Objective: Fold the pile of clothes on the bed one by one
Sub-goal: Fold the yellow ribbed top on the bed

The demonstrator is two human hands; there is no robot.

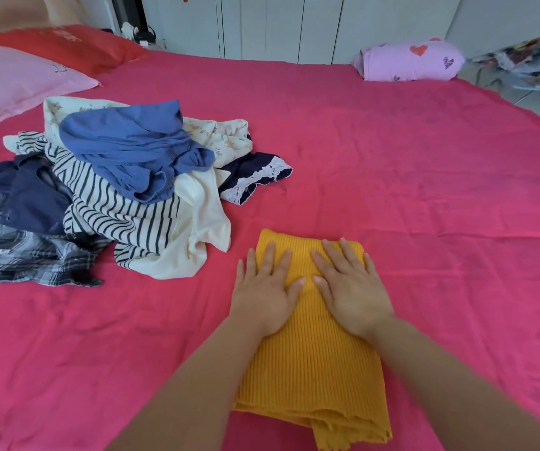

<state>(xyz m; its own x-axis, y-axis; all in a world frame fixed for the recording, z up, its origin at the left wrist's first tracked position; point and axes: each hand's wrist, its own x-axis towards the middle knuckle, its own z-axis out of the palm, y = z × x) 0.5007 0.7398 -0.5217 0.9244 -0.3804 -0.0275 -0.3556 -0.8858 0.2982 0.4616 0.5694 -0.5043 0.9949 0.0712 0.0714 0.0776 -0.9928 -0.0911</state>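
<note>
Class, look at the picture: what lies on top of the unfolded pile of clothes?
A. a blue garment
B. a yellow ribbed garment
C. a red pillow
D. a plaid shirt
A: the blue garment sits uppermost on the pile, above the striped top.

bright, soft daylight is filling the room evenly, w/ no hard glare; which side it's coming from is hard to tell. the pink sheet (pixel 392 190) is glowing v. saturated, almost bleeding colour. the pile of clothes (pixel 125 190) is throwing only a thin, soft shadow along its near edge. the wide lens is bending the wardrobe doors (pixel 278 24) & the sheet's far edge. corners are smearing: the bag (pixel 529 60) top right & the pink pillow (pixel 11 83) are looking blurry. mid-frame is looking sharp, the yellow knit (pixel 311 369) showing its ribs.
</note>
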